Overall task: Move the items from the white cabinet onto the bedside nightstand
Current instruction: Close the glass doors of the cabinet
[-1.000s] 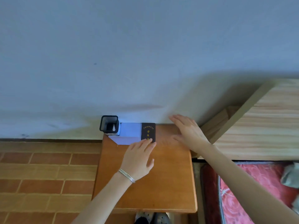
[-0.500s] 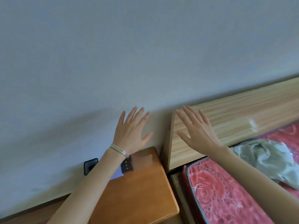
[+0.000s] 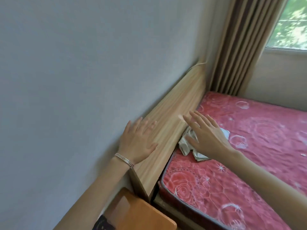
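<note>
While the left hand (image 3: 137, 143) hovers with fingers spread, holding nothing, before the wooden headboard (image 3: 174, 123), the right hand (image 3: 211, 135) hangs equally loose and empty above a crumpled pale cloth (image 3: 185, 149) on the red mattress (image 3: 257, 146). A dark patterned item (image 3: 103, 223), partly hidden by the left forearm, lies on the orange tabletop (image 3: 142, 213) at the frame's lower edge.

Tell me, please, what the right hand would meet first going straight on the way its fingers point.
Probably the headboard; the right hand points toward it, though depth is unclear.
</note>
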